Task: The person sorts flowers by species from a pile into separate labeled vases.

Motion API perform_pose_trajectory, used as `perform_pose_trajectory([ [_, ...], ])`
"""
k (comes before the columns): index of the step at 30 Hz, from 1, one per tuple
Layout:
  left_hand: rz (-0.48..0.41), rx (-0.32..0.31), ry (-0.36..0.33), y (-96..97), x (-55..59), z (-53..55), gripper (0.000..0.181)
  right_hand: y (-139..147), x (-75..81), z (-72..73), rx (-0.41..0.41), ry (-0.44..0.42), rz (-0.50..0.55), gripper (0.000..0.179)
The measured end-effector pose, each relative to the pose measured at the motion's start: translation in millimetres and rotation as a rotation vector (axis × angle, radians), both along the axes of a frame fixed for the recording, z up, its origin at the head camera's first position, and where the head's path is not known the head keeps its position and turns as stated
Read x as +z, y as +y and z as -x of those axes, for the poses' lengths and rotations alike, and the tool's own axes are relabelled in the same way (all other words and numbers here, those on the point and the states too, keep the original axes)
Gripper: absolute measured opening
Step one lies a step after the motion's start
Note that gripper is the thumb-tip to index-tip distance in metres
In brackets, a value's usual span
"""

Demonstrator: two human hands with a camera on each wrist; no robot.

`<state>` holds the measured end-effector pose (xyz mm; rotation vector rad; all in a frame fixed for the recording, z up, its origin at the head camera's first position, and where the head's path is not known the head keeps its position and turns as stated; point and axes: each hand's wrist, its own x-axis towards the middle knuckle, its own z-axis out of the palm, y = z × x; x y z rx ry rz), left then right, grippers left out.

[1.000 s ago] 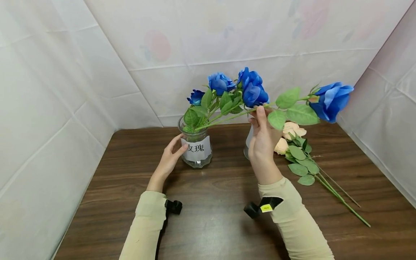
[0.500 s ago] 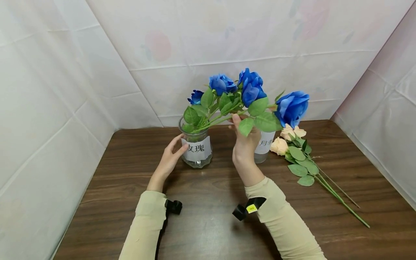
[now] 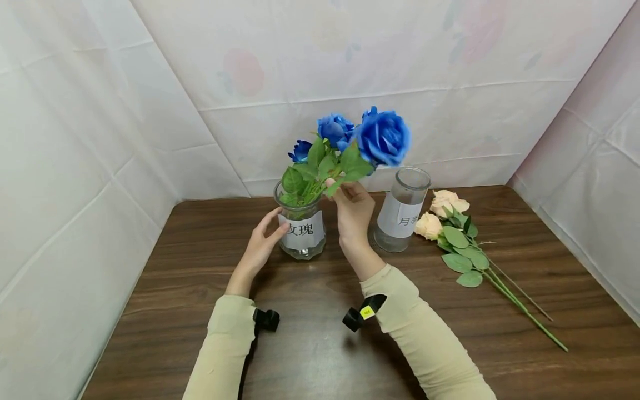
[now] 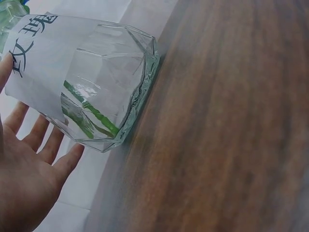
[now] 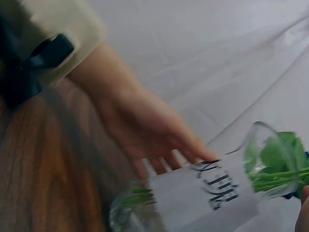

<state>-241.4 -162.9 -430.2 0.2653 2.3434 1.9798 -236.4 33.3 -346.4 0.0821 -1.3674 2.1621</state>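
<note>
A glass vase [image 3: 303, 253] with a white paper label stands upright on the table, holding several blue roses [image 3: 335, 129] with green leaves. My left hand [image 3: 261, 240] holds its left side, thumb on the label and fingers behind the glass. In the left wrist view, green stems show inside the lower part of the vase [image 4: 108, 67]. My right hand [image 3: 356, 219], just right of the vase's mouth, pinches the stem of another blue rose [image 3: 384, 138]. That rose's bloom leans right, and its stem runs down left into the mouth.
A second labelled glass vase [image 3: 400, 214] stands right of my right hand, with no flowers in it. Two pale peach roses [image 3: 449, 203] lie on the wooden table [image 3: 310, 355] farther right, stems toward the front. White cloth [image 3: 280, 66] hangs behind and at both sides.
My right hand has moved left toward the labelled vase with the blue rose, bringing its bloom in over the others. The second vase has come into view. My left hand has stayed put.
</note>
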Motion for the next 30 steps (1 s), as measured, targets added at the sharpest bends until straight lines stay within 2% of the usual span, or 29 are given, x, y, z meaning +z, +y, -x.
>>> perform_pose_trajectory([
  [3, 0.001, -0.009, -0.023, 0.2, 7.6, -4.0, 0.06, -5, -8.0, 2.0, -0.001, -0.057, -0.072, 0.006],
  [7, 0.015, -0.019, -0.028, 2.8, 23.9, -13.5, 0.059, -10, -16.4, 4.5, -0.018, -0.102, -0.113, 0.021],
  [9, 0.031, -0.017, -0.021, 4.1, 30.3, -17.2, 0.058, -13, -19.4, 5.7, -0.025, -0.118, -0.122, 0.022],
  [14, 0.033, -0.009, -0.011, 4.7, 33.0, -18.0, 0.058, -17, -22.5, 8.4, -0.051, -0.107, -0.1, 0.024],
  [18, 0.022, -0.007, 0.0, 4.8, 32.9, -17.5, 0.059, -18, -22.8, 9.8, -0.064, -0.088, -0.069, 0.035],
  [23, 0.03, -0.009, -0.003, 4.3, 31.1, -16.0, 0.059, -18, -23.0, 11.8, -0.023, -0.126, -0.056, 0.018],
  [27, 0.038, -0.007, -0.012, 4.3, 30.3, -15.1, 0.058, -18, -24.5, 13.6, 0.004, -0.156, -0.053, 0.027],
  [30, 0.038, -0.007, -0.013, 4.8, 30.2, -14.6, 0.058, -18, -25.3, 13.5, 0.018, -0.162, -0.037, 0.025],
])
